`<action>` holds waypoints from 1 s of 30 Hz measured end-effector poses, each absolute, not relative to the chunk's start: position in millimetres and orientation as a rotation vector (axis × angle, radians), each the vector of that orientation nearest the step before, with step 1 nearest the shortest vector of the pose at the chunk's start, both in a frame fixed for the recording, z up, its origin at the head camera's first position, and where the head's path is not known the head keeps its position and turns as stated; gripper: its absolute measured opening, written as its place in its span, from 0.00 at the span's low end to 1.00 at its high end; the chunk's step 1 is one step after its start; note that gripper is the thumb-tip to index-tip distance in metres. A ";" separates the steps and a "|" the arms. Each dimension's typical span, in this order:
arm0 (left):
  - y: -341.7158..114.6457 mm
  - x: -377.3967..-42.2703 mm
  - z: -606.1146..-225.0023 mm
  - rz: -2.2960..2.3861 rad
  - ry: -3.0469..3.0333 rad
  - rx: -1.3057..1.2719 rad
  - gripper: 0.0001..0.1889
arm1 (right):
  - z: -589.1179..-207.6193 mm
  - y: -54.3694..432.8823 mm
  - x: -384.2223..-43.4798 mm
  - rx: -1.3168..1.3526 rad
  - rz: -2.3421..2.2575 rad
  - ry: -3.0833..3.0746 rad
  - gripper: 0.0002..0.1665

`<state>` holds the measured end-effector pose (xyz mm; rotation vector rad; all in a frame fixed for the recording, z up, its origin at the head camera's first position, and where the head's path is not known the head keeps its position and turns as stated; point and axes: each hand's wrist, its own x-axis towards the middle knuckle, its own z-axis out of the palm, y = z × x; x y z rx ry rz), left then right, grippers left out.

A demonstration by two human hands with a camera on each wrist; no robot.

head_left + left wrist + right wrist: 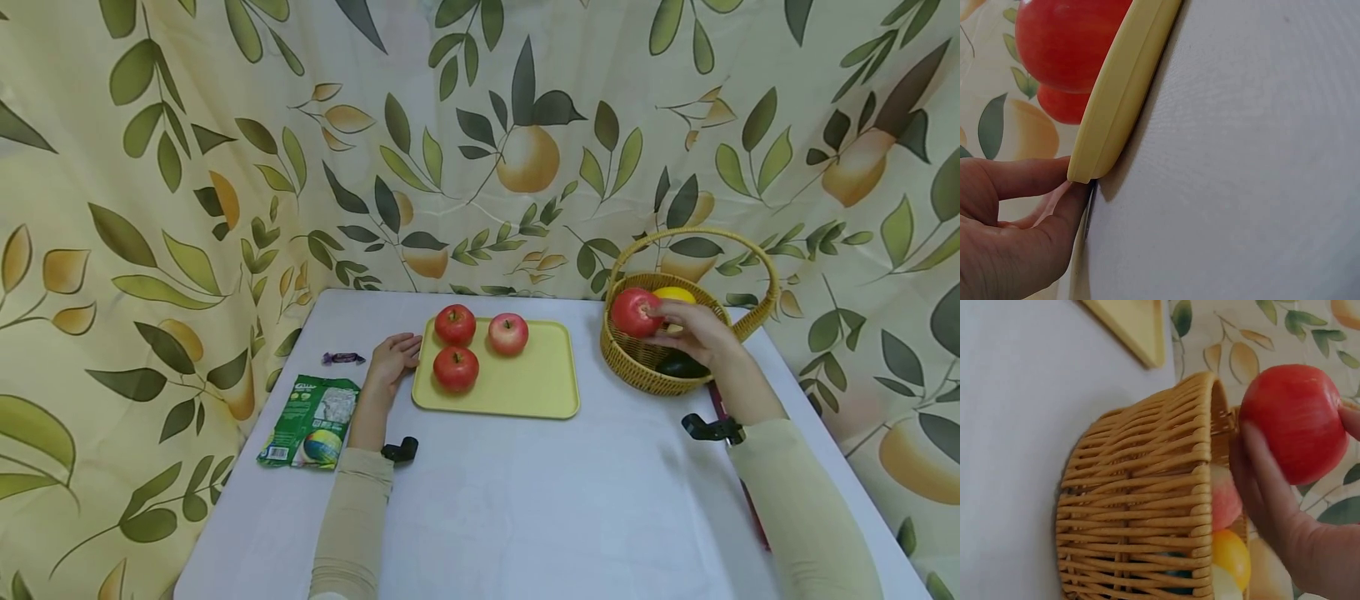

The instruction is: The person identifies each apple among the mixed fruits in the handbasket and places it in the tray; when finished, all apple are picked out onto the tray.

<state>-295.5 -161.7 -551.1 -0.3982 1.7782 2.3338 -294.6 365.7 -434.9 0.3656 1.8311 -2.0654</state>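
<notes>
My right hand (693,333) holds a red apple (636,312) over the wicker basket (637,367), its fingers and thumb round the fruit. In the right wrist view, the apple (1294,425) is above the basket's rim. Inside the basket lie a yellow fruit (675,294), a dark eggplant-like item (681,364) and a pinkish-red fruit (1225,499). My left hand (392,362) is at the left edge of the yellow tray (517,392), with thumb and finger pinching its rim. Three red apples (455,369) sit on the tray's left half.
A green snack bag (315,421) lies left of my left forearm, below a small purple-wrapped candy (343,358). A dark red item (753,517) is partly hidden beneath my right forearm. The white-covered table (570,500) meets a leaf-patterned curtain (480,208) at its back.
</notes>
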 end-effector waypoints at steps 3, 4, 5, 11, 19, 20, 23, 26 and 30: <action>-161.5 -295.1 -550.6 2.341 1.776 -0.401 0.37 | -430.2 363.5 -293.3 0.318 -2.130 1.696 0.47; -161.5 -295.0 -550.6 2.342 1.775 -0.402 0.37 | -429.0 362.9 -293.1 0.312 -2.151 1.657 0.49; -161.5 -294.9 -550.5 2.343 1.775 -0.403 0.37 | -428.0 362.2 -292.8 0.306 -2.170 1.623 0.50; -161.6 -294.2 -550.2 2.347 1.769 -0.409 0.38 | -427.1 359.8 -291.4 0.275 -2.293 1.441 0.44; -161.1 -296.3 -551.0 2.356 1.760 -0.402 0.38 | -428.2 360.5 -287.3 0.107 -2.377 1.361 0.32; -161.1 -296.8 -551.3 2.357 1.759 -0.399 0.38 | -427.9 360.3 -286.8 0.097 -2.385 1.362 0.31; -161.1 -297.3 -552.4 2.359 1.759 -0.392 0.39 | -427.2 359.2 -287.3 0.105 -2.399 1.382 0.31; -161.4 -297.7 -553.1 2.361 1.758 -0.383 0.39 | -426.6 357.5 -289.7 0.117 -2.374 1.435 0.32; -162.0 -297.4 -552.0 2.349 1.763 -0.393 0.39 | -424.9 355.1 -290.6 0.084 -2.364 1.449 0.29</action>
